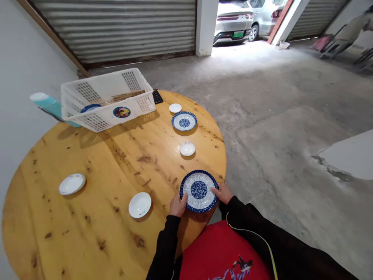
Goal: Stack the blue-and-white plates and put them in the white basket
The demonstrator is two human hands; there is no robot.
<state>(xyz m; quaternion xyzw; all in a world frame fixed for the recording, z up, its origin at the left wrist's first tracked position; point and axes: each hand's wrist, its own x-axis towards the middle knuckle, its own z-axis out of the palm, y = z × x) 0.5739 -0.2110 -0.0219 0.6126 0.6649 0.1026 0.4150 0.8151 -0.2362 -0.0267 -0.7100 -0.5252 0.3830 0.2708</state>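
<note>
A blue-and-white patterned plate (199, 190) is held level between my two hands at the right front edge of the wooden table. My left hand (178, 204) grips its left rim, thumb on top. On the opposite rim my right hand (222, 193) pinches it, also with the thumb above; the fingers underneath are hidden. To the left of my left hand lies a small white dish (140, 205). Beyond the held plate sits another small white dish (187, 149), then a second blue-rimmed plate (184, 121) lying flat.
A white plastic basket (105, 118) with sticks and a blue-rimmed dish inside stands at the table's far left, beside a turquoise object (48, 102). More white dishes lie at the left (72, 184) and far edge (175, 108). A black object (157, 97) is behind the basket.
</note>
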